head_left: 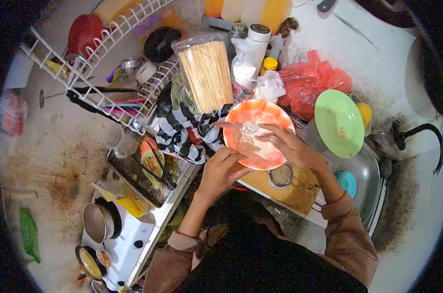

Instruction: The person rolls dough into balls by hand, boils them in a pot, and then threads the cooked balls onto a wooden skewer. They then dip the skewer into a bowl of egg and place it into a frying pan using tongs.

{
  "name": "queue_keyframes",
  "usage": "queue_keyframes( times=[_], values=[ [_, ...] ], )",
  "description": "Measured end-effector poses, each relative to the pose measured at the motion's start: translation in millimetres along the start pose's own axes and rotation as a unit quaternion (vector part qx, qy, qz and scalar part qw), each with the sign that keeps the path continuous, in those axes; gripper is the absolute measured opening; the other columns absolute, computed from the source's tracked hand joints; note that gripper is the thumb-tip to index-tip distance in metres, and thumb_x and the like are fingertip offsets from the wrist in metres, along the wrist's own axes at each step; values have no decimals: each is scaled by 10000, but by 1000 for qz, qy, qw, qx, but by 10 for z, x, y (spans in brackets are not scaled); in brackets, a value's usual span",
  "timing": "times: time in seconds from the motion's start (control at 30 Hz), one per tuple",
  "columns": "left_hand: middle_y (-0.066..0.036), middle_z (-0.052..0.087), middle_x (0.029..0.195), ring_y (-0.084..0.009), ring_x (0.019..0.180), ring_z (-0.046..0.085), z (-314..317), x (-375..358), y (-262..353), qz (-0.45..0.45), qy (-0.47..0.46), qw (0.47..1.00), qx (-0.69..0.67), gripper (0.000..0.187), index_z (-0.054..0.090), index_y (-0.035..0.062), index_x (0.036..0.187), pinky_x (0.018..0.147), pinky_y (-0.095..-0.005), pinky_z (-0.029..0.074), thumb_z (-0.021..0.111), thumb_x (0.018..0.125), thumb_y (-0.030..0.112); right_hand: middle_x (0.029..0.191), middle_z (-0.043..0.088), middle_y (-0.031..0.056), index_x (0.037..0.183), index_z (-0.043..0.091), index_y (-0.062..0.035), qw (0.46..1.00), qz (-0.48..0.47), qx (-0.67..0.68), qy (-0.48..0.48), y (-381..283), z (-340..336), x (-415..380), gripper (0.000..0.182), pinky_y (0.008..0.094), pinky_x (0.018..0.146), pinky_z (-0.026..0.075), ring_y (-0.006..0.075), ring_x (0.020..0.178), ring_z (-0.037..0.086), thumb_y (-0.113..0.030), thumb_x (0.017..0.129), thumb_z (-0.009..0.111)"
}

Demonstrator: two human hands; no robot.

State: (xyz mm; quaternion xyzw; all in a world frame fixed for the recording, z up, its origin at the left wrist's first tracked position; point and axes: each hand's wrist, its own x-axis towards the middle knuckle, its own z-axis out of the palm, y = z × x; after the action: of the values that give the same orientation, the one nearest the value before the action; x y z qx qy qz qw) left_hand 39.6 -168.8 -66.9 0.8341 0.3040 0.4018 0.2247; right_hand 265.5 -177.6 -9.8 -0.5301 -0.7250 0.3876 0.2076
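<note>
An orange and white bowl [280,161] with pale powder inside stands in the middle of the view. My left hand [222,171] has its fingers closed on the bowl's lower left rim. Over the bowl's right side is my right hand [288,146], its fingers spread above the powder. A spoon with a reddish handle [228,125] rests in the bowl, its tip near my right fingertips. Just below the bowl, a small round strainer [280,177] lies on a wooden board [260,188].
A green plate [339,123] sits at the sink [370,180] on the right. Behind are a bundle of skewers [206,75], a red plastic bag [311,83] and a white bottle [257,46]. A wire dish rack [97,53] and a stove [128,234] are on the left.
</note>
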Motion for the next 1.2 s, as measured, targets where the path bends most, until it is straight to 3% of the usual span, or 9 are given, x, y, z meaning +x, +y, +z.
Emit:
queue_keyframes(
  times=[0.23, 0.43, 0.53, 0.63, 0.83, 0.93, 1.03, 1.07, 1.2],
  values=[
    [-90, 563, 805, -241, 752, 558, 35, 22, -8, -44, 25, 998, -44, 335, 553, 34, 819, 653, -317, 467, 740, 606, 212, 1170, 512, 72, 1326, 214, -43, 985, -71, -140, -70, -32, 139, -111, 472, 453, 1040, 25, 297, 1219, 315, -240, 901, 272],
    [-71, 567, 771, -226, 699, 561, 12, 34, -7, -59, 8, 998, -12, 353, 554, 42, 813, 599, -302, 468, 753, 588, 228, 1092, 552, 80, 1306, 272, -29, 972, -55, -165, -156, 127, 145, -138, 664, 524, 1010, 33, 294, 1164, 381, -510, 849, 256],
    [-63, 569, 753, -216, 665, 558, 31, 2, 2, -67, 12, 998, -10, 349, 558, 44, 809, 570, -296, 466, 752, 588, 231, 978, 570, 158, 1302, 317, -130, 944, -178, -268, -77, 73, 110, -116, 699, 538, 998, 142, 331, 1008, 497, -565, 766, 424],
    [-59, 570, 744, -209, 642, 554, 24, 11, 2, -56, 25, 998, -11, 346, 562, 44, 806, 552, -290, 463, 751, 588, 235, 877, 564, 113, 1273, 363, -147, 915, -214, -325, -108, 60, 60, -83, 724, 557, 980, 167, 279, 937, 532, -614, 726, 434],
    [-59, 566, 769, -216, 696, 556, 6, 16, 46, -54, -1, 999, -1, 355, 565, 45, 839, 597, -321, 462, 744, 602, 239, 766, 525, 64, 1138, 484, -137, 865, -266, -399, -148, 139, -76, -80, 572, 547, 963, 211, 228, 828, 535, -508, 705, 528],
    [-71, 560, 835, -228, 771, 555, -4, 6, 67, -47, -14, 999, 11, 355, 567, 51, 883, 652, -339, 457, 738, 619, 215, 846, 531, 58, 1001, 562, -114, 868, -187, -454, -68, 91, -132, -69, 381, 498, 929, 287, 222, 856, 516, -382, 730, 558],
    [-96, 552, 893, -247, 833, 549, -27, 5, 179, -82, -22, 996, -29, 384, 570, 48, 942, 727, -330, 449, 737, 625, 184, 858, 530, 59, 964, 579, -87, 941, -181, -257, 123, 142, -66, -21, 249, 404, 892, 369, 237, 866, 520, -150, 723, 569],
    [-98, 548, 903, -251, 843, 548, -60, -1, 214, -104, -15, 992, -64, 395, 568, 51, 964, 747, -333, 446, 732, 631, 185, 889, 563, 83, 936, 588, -61, 948, -179, -234, 121, 120, -51, -21, 236, 328, 809, 440, 255, 862, 549, 1, 711, 555],
    [-91, 543, 912, -217, 837, 553, -214, -175, 176, -129, 45, 975, -174, 231, 594, 38, 926, 718, -294, 449, 656, 709, 86, 899, 611, 121, 891, 596, -47, 972, -113, -124, 168, -120, 147, -145, 131, 322, 746, 475, 233, 887, 588, -46, 767, 554]
  ],
)
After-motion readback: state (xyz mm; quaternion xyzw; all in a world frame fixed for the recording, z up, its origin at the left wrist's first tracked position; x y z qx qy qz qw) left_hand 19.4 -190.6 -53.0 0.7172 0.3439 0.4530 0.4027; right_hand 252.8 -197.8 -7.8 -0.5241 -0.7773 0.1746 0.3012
